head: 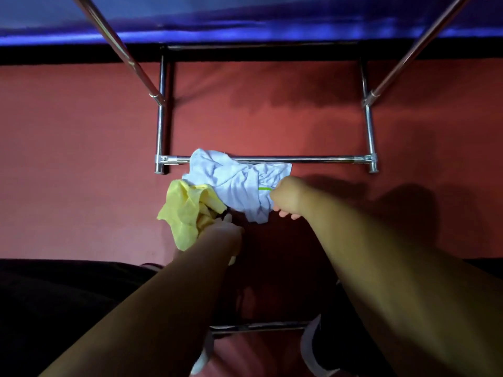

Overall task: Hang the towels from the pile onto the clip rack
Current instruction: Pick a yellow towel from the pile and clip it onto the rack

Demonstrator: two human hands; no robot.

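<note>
Head view, looking down on the rack [160, 126]. Reference: the bar [321, 159], the rack's horizontal chrome tube above the red floor [68, 159].

White towel [234, 180]: crumpled. Its top edge overlaps the left half of the bar and the rest is bunched on the near side. Cannot tell whether it lies over the bar or only in front of it.

Yellow towel [185, 210]: crumpled, on the near side of the bar below its left end, touching the white towel's lower left edge.

Left hand [226, 229]: near side of the bar, under the white towel. Back of hand to camera, fingers mostly hidden. It is closed round the yellow towel, which bunches out to its left.

Right hand [285, 197]: just on the near side of the bar, about mid-length. Fingers are curled under, with two tips showing below, clenched on the white towel's right edge. A short green strip [265, 189] shows on the towel at the knuckles; cannot tell what it is.

Rest: two slanted tubes [117, 44] rise beyond the bar's ends. A blue surface [245, 20] lies farther beyond the bar. A second tube [258, 326] lies well to the near side, partly hidden by the arms.
</note>
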